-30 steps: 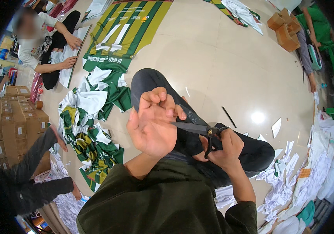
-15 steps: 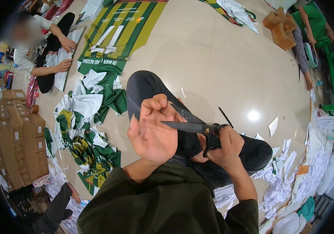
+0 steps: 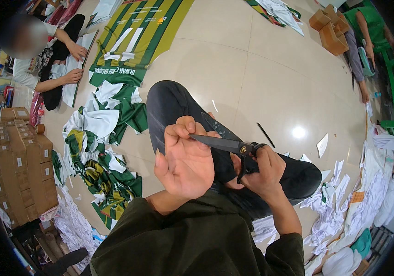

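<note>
I sit cross-legged in dark trousers [image 3: 174, 101]. My left hand [image 3: 185, 170] is raised palm up, fingers loosely curled and apart, holding nothing. My right hand [image 3: 266, 170] grips black scissors [image 3: 220, 143] by the handles, blades spread. The lower blade lies across my left fingers near their tips; whether it touches them I cannot tell. The upper blade angles up behind those fingers. A thin black stick [image 3: 265, 134] lies on the tiled floor [image 3: 234, 69] beyond my right knee.
A co-worker [image 3: 36, 60] works white material at upper left; another [image 3: 374, 32] is at upper right, a dark leg [image 3: 68, 260] at lower left. Striped fabric panel [image 3: 160, 32], fabric heap [image 3: 100, 156], stacked boxes [image 3: 20, 170], open cartons [image 3: 330, 30], white scraps [image 3: 326, 207] surround me.
The scissors' lower blade has risen toward my left fingertips, and my left hand has shifted slightly right. The legs at lower left have moved downward, mostly out of view.
</note>
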`<control>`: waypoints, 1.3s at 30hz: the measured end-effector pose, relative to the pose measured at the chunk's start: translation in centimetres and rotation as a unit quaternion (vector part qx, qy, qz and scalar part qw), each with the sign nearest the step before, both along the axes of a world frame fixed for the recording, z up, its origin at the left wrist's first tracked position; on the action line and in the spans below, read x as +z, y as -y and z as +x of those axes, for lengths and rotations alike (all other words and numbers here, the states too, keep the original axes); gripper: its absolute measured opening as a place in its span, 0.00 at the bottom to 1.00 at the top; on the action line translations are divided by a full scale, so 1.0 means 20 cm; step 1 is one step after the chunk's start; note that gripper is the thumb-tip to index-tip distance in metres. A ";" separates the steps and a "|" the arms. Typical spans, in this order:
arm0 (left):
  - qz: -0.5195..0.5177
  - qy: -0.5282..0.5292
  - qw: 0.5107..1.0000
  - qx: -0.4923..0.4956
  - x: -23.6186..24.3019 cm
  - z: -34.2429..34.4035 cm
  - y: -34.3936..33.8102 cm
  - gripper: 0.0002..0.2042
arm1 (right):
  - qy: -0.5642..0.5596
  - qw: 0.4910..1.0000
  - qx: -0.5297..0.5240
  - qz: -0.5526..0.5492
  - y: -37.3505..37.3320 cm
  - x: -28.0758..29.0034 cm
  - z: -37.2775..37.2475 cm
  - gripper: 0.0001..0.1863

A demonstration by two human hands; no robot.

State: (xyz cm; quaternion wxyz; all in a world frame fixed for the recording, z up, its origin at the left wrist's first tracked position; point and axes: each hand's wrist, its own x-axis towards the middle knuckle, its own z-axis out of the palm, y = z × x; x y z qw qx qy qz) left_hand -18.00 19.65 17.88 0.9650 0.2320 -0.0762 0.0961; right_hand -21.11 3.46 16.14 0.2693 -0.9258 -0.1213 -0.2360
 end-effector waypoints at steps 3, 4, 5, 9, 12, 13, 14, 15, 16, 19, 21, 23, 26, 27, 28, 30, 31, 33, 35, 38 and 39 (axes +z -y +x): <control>-0.006 -0.005 1.000 0.010 -0.01 -0.01 0.00 0.27 | -0.003 1.000 0.002 -0.005 0.00 0.00 0.00 0.21; -0.007 -0.013 1.000 0.014 -0.01 -0.01 0.00 0.26 | -0.003 1.000 0.002 -0.006 0.00 0.00 0.00 0.21; -0.009 -0.020 1.000 0.018 -0.02 -0.01 0.00 0.25 | -0.003 1.000 0.002 -0.008 0.00 0.00 0.00 0.21; -0.029 0.014 0.999 0.007 -0.03 0.00 0.01 0.27 | 0.007 1.000 0.005 -0.011 0.01 -0.01 0.01 0.21; -0.025 0.004 1.000 0.011 -0.03 0.00 0.00 0.27 | 0.008 1.000 0.007 -0.016 0.01 -0.02 0.01 0.21; -0.017 -0.006 1.000 0.015 -0.05 -0.01 0.00 0.26 | 0.003 1.000 0.005 -0.014 0.01 -0.02 0.00 0.20; -0.010 -0.017 1.000 0.018 -0.05 -0.01 -0.01 0.26 | -0.002 1.000 0.004 -0.013 0.02 -0.03 0.00 0.20; -0.003 -0.018 1.000 0.019 -0.05 -0.01 -0.01 0.26 | -0.007 1.000 0.003 -0.012 0.02 -0.03 -0.01 0.20; 0.003 -0.019 1.000 0.019 -0.05 -0.01 -0.01 0.26 | -0.010 1.000 -0.002 -0.008 0.02 -0.04 0.00 0.19; 0.040 -0.012 0.999 -0.003 -0.03 0.03 -0.05 0.27 | -0.025 1.000 -0.018 -0.001 0.05 -0.04 0.00 0.19; 0.074 -0.004 0.997 -0.031 -0.01 0.07 -0.10 0.27 | -0.044 0.999 -0.029 -0.003 0.10 -0.04 0.00 0.19; 0.111 0.004 0.992 -0.065 0.02 0.10 -0.17 0.28 | -0.046 0.998 -0.045 -0.020 0.14 -0.01 0.00 0.21; 0.158 0.019 0.983 -0.094 0.06 0.12 -0.26 0.32 | -0.012 0.998 -0.031 -0.056 0.20 0.06 0.02 0.24; 0.166 0.024 0.980 -0.106 0.07 0.13 -0.29 0.32 | 0.003 0.998 -0.008 -0.063 0.21 0.07 0.03 0.24; 0.187 0.020 0.977 -0.104 0.08 0.12 -0.31 0.33 | 0.017 0.997 0.017 -0.069 0.22 0.10 0.04 0.23; 0.206 0.028 0.972 -0.108 0.10 0.13 -0.32 0.34 | 0.032 0.995 0.050 -0.080 0.22 0.10 0.05 0.22; 0.217 0.032 0.970 -0.107 0.11 0.13 -0.33 0.35 | 0.033 0.994 0.062 -0.084 0.22 0.10 0.05 0.22; 0.219 0.037 0.968 -0.118 0.13 0.11 -0.34 0.35 | 0.032 0.992 0.081 -0.093 0.22 0.10 0.05 0.21; 0.227 0.025 0.965 -0.129 0.14 0.10 -0.34 0.36 | 0.025 0.990 0.091 -0.104 0.21 0.10 0.05 0.20; 0.240 -0.003 0.963 -0.125 0.16 0.09 -0.35 0.38 | 0.027 0.990 0.100 -0.099 0.20 0.09 0.06 0.20; 0.237 0.000 0.964 -0.119 0.16 0.08 -0.34 0.38 | 0.023 0.990 0.101 -0.098 0.20 0.09 0.06 0.20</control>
